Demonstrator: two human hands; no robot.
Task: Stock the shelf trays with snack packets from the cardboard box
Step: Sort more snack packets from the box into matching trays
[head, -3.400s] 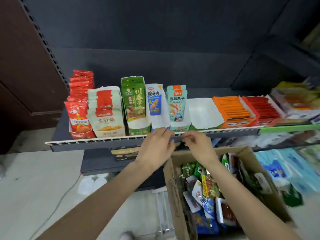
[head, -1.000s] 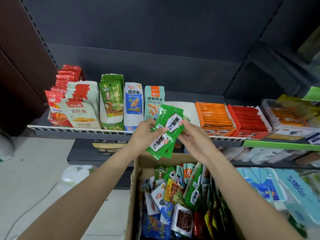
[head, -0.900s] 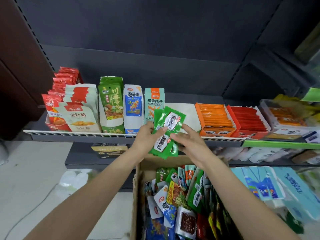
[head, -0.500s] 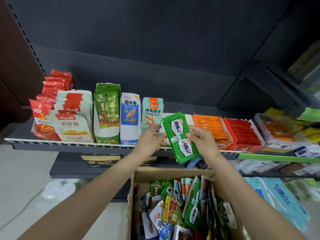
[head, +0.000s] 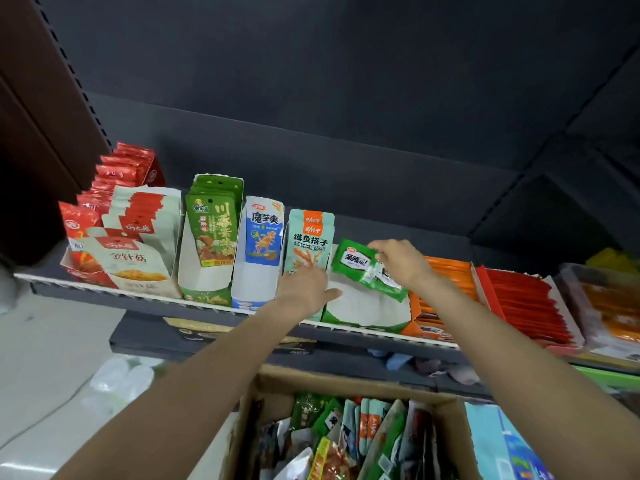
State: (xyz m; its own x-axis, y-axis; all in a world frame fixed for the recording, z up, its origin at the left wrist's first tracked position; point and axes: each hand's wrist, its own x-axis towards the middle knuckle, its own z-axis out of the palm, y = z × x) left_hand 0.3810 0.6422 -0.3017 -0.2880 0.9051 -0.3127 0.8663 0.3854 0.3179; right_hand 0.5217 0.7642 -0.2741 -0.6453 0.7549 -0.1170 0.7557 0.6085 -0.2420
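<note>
Green packets (head: 367, 270) moved from above the box (head: 446, 431) into the white tray (head: 363, 310) mid-frame; right hand (head: 398, 263) pinches them, left hand (head: 304, 289) flat. Box still full.

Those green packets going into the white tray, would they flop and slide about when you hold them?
Probably floppy: the green packets sag from the right hand pinching them. Their glossy film looks slippery, so they may slide. Likely light, since a fingertip pinch carries them.
</note>
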